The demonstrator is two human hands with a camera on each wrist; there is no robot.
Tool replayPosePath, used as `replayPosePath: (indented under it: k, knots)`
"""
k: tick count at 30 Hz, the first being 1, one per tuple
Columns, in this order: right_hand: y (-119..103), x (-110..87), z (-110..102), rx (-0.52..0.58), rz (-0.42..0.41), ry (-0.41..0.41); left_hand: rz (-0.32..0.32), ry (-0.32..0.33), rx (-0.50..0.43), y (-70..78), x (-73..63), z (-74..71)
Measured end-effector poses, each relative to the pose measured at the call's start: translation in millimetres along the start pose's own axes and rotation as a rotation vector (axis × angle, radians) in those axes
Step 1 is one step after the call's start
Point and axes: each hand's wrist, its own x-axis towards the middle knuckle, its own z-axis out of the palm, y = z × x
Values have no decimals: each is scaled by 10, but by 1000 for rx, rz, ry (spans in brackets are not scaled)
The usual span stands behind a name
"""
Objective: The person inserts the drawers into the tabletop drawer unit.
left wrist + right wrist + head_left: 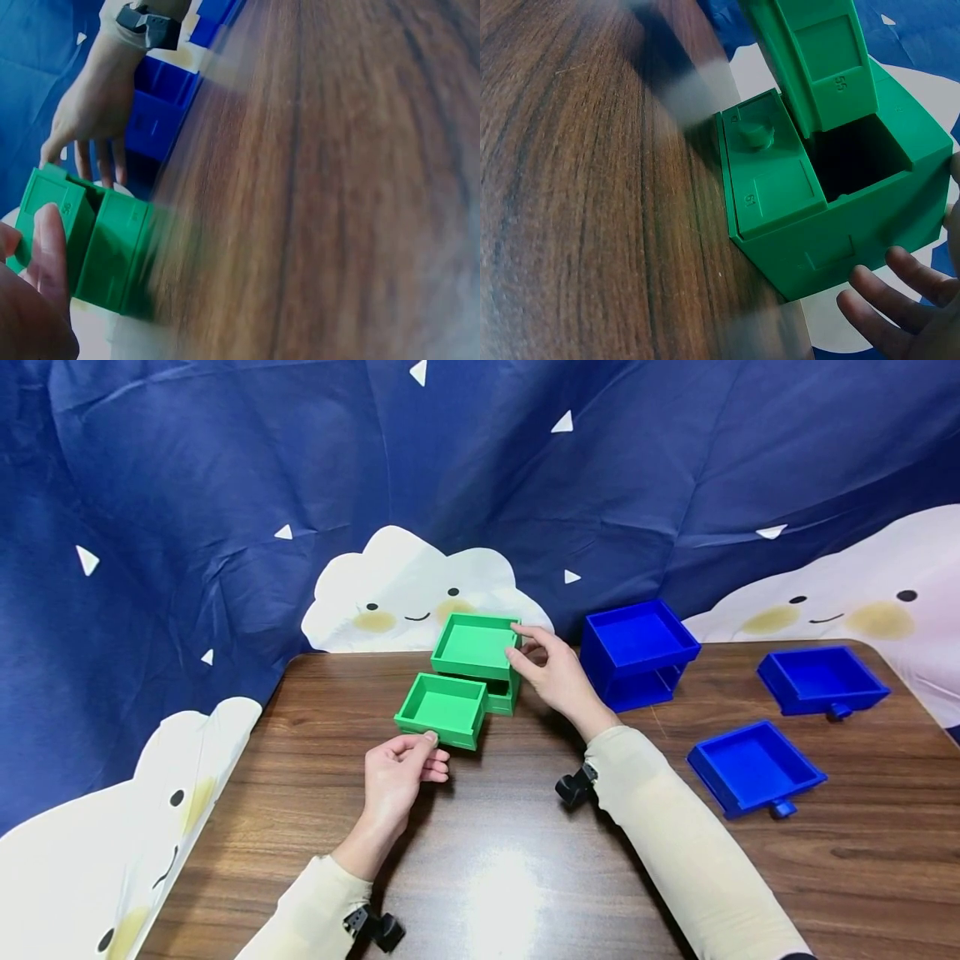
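My left hand (397,772) pinches a small green drawer (442,706) at the middle of its front, between thumb and fingers. That drawer sits askew in front of the green cabinet (480,647), its back end at the dark upper opening. Below the opening, a closed lower drawer (772,169) with a round knob shows in the right wrist view. At the cabinet's top right, my right hand (555,672) holds the rim with thumb and index finger; its other fingers (877,304) extend along the side wall. The left fingers cover the upper drawer's knob.
Right of the green cabinet stands a blue cabinet (637,647) with an open front. Two blue drawers with knobs lie farther right, one (821,681) toward the back and one (757,768) nearer. The wooden table (300,827) ends at a patterned blue cloth (247,485).
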Motion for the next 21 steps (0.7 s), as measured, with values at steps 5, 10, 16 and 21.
replayPosePath:
  k: [5, 10, 16, 21]
  knots:
    - [17, 4, 1, -2, -4, 2, 24, -2, -18, -16, -4, 46]
    - [27, 4, 2, -1, -6, 8, 34, -3, -17, -30, -6, 87]
    - [6, -2, 0, 8, -8, 7, 33, -4, -9, -39, -12, 124]
    - [11, 0, 4, 2, -7, 9, 36, -11, 6, -44, -19, 158]
